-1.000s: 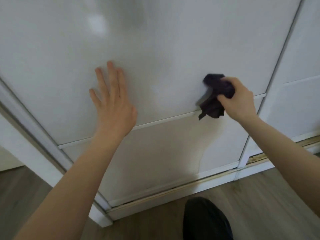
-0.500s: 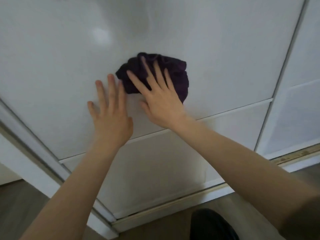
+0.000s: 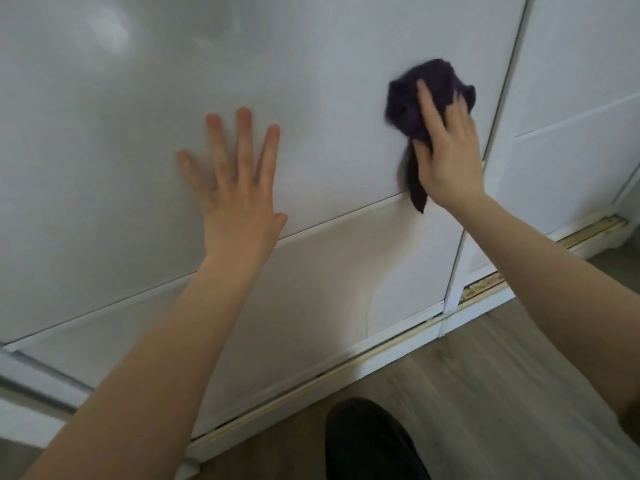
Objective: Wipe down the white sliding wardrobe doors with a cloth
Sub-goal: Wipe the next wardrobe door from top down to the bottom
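**Now pressing the cloth flat near the door's right edge**

Head view: the left hand (image 3: 239,188) lies flat on the glossy white sliding wardrobe door (image 3: 311,64). Its fingers are spread and straight and it holds nothing, so it reads as a brace. Well apart from it, to the right, the right hand (image 3: 450,157) presses a crumpled dark purple cloth (image 3: 415,95) against the same panel. The fingers lie straight over the cloth rather than curled round it. A loose tail of cloth hangs below the palm, down to the thin white horizontal strip (image 3: 329,216) dividing the upper panel from the lower. The cloth sits on the right of the door, near the vertical frame where the neighbouring white door (image 3: 571,81) begins.

To do this stroke well, palm pressure should probably be even, with passes overlapping and carried fully to the frame edge. Gathering the hanging tail under the palm would likely stop it dragging. The bracing hand is best kept light, since the door may shift on its pale bottom track (image 3: 381,355).
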